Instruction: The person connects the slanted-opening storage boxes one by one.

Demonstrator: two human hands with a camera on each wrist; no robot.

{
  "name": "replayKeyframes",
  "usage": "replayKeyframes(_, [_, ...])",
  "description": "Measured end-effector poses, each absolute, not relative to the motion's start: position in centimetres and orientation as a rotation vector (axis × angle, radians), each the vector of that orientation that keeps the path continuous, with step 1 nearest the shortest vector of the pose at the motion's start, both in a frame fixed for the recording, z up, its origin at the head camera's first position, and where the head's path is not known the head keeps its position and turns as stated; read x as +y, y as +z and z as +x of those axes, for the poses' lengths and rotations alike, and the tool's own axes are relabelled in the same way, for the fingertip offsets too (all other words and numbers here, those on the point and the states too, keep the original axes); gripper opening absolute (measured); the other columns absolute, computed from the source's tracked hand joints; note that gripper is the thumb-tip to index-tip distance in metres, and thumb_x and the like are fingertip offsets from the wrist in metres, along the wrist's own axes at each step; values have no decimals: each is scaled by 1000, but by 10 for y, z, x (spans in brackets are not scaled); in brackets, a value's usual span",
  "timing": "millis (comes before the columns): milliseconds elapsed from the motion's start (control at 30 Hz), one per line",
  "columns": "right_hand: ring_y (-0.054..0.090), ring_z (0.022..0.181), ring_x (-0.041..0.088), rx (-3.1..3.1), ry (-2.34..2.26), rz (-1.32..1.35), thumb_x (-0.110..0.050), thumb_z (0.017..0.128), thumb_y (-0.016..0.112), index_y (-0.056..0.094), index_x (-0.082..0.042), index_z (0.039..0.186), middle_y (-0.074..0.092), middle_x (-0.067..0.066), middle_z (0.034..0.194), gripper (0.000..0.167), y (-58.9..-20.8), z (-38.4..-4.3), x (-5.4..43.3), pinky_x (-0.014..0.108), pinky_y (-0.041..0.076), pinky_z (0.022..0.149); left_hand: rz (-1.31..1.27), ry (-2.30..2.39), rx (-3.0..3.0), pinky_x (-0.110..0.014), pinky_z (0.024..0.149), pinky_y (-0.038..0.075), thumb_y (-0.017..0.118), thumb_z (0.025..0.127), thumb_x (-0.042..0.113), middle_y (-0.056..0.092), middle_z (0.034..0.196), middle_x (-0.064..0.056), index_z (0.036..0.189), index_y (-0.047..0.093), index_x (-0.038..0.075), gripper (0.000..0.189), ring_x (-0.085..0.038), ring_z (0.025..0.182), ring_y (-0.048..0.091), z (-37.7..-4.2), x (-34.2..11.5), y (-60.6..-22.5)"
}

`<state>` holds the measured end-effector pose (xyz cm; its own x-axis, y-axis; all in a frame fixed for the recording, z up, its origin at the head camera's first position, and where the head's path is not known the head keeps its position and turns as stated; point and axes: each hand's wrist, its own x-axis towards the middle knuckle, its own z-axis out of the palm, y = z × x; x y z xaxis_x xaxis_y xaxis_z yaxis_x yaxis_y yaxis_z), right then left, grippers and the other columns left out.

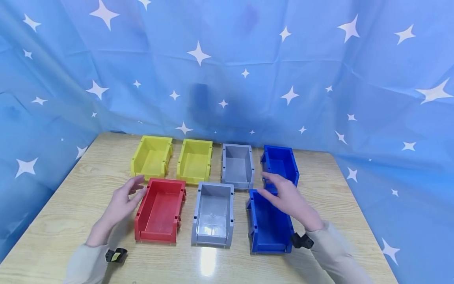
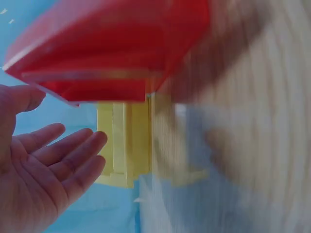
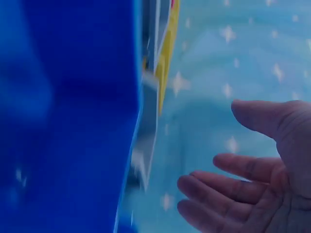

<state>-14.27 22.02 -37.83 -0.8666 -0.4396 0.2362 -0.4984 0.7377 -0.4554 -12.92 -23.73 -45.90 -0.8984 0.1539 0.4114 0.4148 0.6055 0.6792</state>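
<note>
My left hand [image 1: 122,202] is at the left side of the red bin [image 1: 161,211], fingers loosely bent and holding nothing. In the left wrist view that hand [image 2: 46,162] has its fingers spread, with the red bin above and a yellow bin [image 2: 124,145] beyond. My right hand [image 1: 289,197] hovers over the near blue bin [image 1: 271,227], its fingertips reaching toward the far blue bin [image 1: 281,161]. Nothing is in its grasp. The right wrist view has this hand [image 3: 248,184] with thumb and fingers apart, the blue bin's wall filling the left side.
Along the back of the wooden table [image 1: 67,213] stand two yellow bins, a left one [image 1: 152,157] and a right one [image 1: 194,161], with a grey bin [image 1: 237,165] beside them. Another grey bin [image 1: 213,215] sits in front. A blue star-patterned cloth [image 1: 227,79] hangs behind.
</note>
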Motion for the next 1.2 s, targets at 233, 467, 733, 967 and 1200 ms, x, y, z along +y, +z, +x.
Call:
replayKeyframes(233, [67,85,23,-2856,1002,905,-18,89,65,54,4,124,65,18,107,43,-385,-147,177,25,54,66,-475,-1396,-2559,-19,78,51,61,86,-5,58,116,-26,126,48,-11,43,-37,95,61,-125,-231,-460])
replayKeyframes(467, [64,68,15,-2962,1065,851,-18,88,65,52,11,124,69,14,86,48,-395,-152,156,20,50,55,-478,-1555,-2533,-19,74,51,61,85,-8,55,119,-25,129,47,-7,46,-40,98,58,-122,-230,-462])
replayKeyframes(733, [44,45,7,-3094,1120,682,-15,86,68,42,14,131,65,11,75,60,-405,-155,138,21,39,43,-489,-1650,-2451,-16,75,50,60,84,-10,54,117,-28,129,47,-9,46,-15,99,58,-119,-232,-464])
replayKeyframes(967, [49,44,14,-3176,1146,513,-13,83,71,39,10,135,59,7,70,65,-410,-153,130,23,39,41,-447,-1707,-2458,-16,78,49,58,87,-7,52,118,-29,130,45,-8,45,-11,102,56,-118,-233,-468])
replayKeyframes(1200, [63,51,24,-3171,1396,306,-9,84,69,34,7,137,62,17,86,65,-415,-152,127,34,53,49,-329,-1837,-2497,-17,79,49,56,90,-2,49,124,-28,135,41,-5,47,-16,106,53,-118,-233,-469])
